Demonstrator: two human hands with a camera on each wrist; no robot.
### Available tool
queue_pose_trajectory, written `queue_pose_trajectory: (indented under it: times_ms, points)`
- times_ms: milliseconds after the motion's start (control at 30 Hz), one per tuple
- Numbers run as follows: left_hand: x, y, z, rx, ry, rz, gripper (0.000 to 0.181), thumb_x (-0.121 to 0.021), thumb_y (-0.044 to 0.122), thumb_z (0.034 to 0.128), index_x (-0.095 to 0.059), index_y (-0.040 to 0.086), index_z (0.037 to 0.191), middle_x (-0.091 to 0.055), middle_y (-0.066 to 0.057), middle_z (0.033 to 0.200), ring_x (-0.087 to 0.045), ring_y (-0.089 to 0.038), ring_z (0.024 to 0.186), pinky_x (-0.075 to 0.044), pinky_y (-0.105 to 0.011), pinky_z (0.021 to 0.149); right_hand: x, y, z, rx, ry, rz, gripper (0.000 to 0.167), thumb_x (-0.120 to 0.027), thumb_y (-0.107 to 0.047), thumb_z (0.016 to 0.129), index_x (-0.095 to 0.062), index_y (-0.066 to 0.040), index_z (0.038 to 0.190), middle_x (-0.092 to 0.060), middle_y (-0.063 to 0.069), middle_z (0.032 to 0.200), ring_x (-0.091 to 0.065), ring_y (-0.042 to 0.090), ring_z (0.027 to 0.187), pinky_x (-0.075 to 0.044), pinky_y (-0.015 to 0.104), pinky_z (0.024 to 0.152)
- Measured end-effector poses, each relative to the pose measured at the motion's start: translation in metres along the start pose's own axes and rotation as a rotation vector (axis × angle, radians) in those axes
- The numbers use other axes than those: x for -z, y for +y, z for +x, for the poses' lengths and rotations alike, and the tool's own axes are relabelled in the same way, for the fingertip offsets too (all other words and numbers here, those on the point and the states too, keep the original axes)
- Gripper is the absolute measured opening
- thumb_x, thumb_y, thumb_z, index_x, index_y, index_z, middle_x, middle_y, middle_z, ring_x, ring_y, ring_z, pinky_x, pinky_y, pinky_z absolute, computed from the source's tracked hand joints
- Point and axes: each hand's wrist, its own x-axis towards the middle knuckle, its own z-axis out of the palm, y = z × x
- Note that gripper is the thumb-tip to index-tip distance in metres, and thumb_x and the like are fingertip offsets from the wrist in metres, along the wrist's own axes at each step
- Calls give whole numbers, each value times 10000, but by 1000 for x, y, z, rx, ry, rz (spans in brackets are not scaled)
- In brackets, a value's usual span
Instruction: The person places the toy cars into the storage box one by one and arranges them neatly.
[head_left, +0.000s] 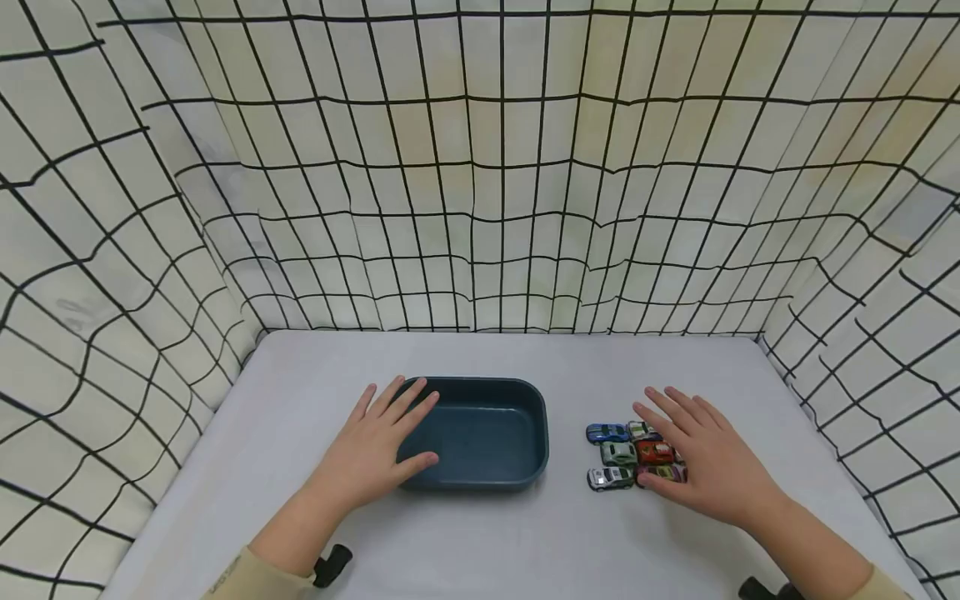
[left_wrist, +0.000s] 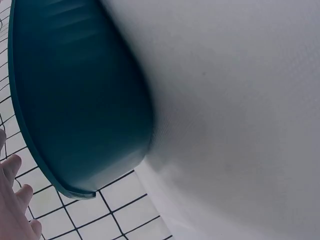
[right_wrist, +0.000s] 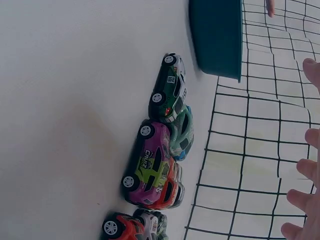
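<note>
A dark teal rectangular bin (head_left: 480,475) stands on the white table, its inside showing nothing in it. My left hand (head_left: 378,450), fingers spread, is over the bin's left end; whether it touches the rim I cannot tell. Several toy cars sit close together in rows to the right, among them a blue car (head_left: 606,432), a pale green car (head_left: 618,453), a red car (head_left: 654,452) and a purple and lime car (right_wrist: 150,165). My right hand (head_left: 712,458) hovers with straight fingers over the right side of the cars, hiding some of them. Neither hand holds anything.
White walls covered by a black grid net (head_left: 502,192) enclose the table (head_left: 480,550) at the back and both sides. A black wrist strap piece (head_left: 332,566) shows below the left wrist, and another (head_left: 761,588) near the right wrist.
</note>
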Motion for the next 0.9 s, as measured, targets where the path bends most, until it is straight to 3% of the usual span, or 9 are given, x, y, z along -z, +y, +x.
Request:
queue_pose_trajectory:
  times_ms: [67,167,300,567,733,900]
  points:
    - [-1,-1,0,7,-10,-2,856,-549,676,899,-240,275,1589,-168,5,1655,-62,-273,1525,74,-483,1200,0,0,0,-10,-17,15,846,-662,-650,835,-402,-236,1526,-346,47,1584,-302,325,1436,24,316,1211]
    - [-3,-2,1,11,-19,-11,852,-548,670,904,-242,266,1589,-177,-8,1653,-66,-280,1524,57,-494,1202,0,0,-1,-40,-46,46,820,-675,-635,836,-422,-250,1514,-369,39,1572,-334,322,1419,-154,463,1202]
    - [-4,-3,2,18,-24,-28,852,-559,656,905,-250,252,1588,-195,-27,1648,-101,-308,1517,21,-516,1202,0,-3,0,-69,-74,115,758,-703,-579,847,-454,-265,1491,-432,13,1530,-415,314,1367,-361,575,1061]
    - [-6,-9,3,61,-53,-73,860,-555,653,911,-217,257,1596,-172,-23,1654,-75,-299,1521,-1,-527,1202,-4,-6,1,-59,-80,218,569,-769,-465,835,-622,-258,1344,-621,-31,1319,-581,234,1200,-497,485,964]
    - [-11,-14,1,95,-79,-108,867,-575,638,908,-218,250,1596,-172,-28,1653,-103,-309,1517,-11,-536,1200,-12,-7,3,-46,-160,218,456,-752,-463,853,-682,-261,1256,-677,-116,1132,-610,111,1030,-531,424,898]
    - [-18,-21,-2,117,-97,-104,863,-568,656,901,-243,251,1590,-181,-36,1651,-116,-323,1513,-26,-565,1192,-18,-8,5,-20,-230,227,389,-741,-444,872,-709,-251,1208,-683,-127,1104,-610,112,1022,-535,422,885]
